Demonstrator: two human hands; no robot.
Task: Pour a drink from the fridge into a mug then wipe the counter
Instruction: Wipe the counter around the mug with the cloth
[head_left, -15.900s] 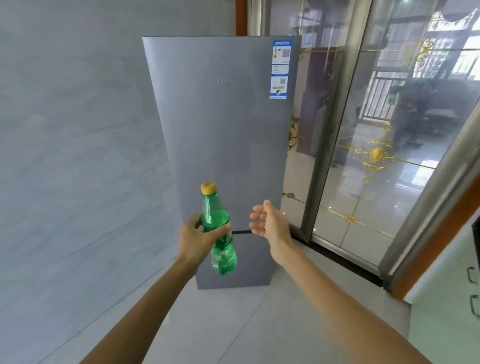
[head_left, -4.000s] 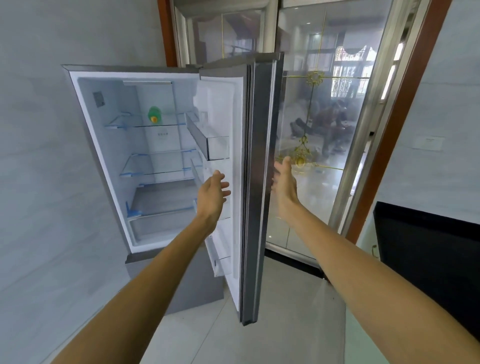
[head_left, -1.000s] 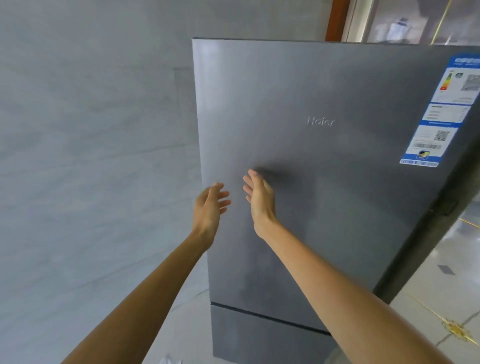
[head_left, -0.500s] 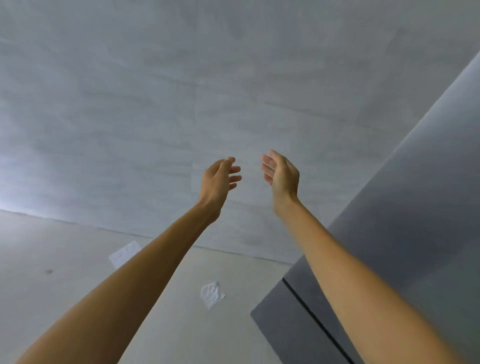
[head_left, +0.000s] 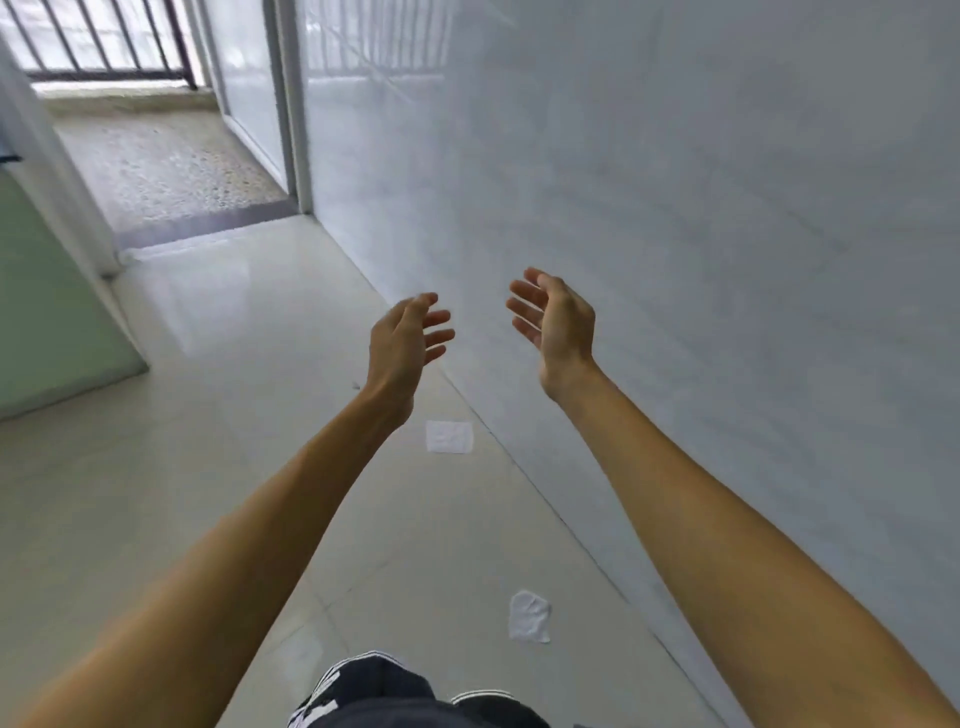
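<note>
Left hand (head_left: 402, 340) and right hand (head_left: 558, 325) raised, palms facing, fingers loosely spread, empty, above floor (head_left: 208, 415) beside right-hand wall (head_left: 675, 208).

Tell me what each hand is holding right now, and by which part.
Nothing is held. The left hand and the right hand are both raised in front of the body with fingers loosely spread, palms facing each other, touching no object.

A flat white scrap (head_left: 449, 437) and a crumpled scrap (head_left: 529, 617) lie on the glossy floor (head_left: 234, 415) near the grey wall (head_left: 675, 208).
</note>
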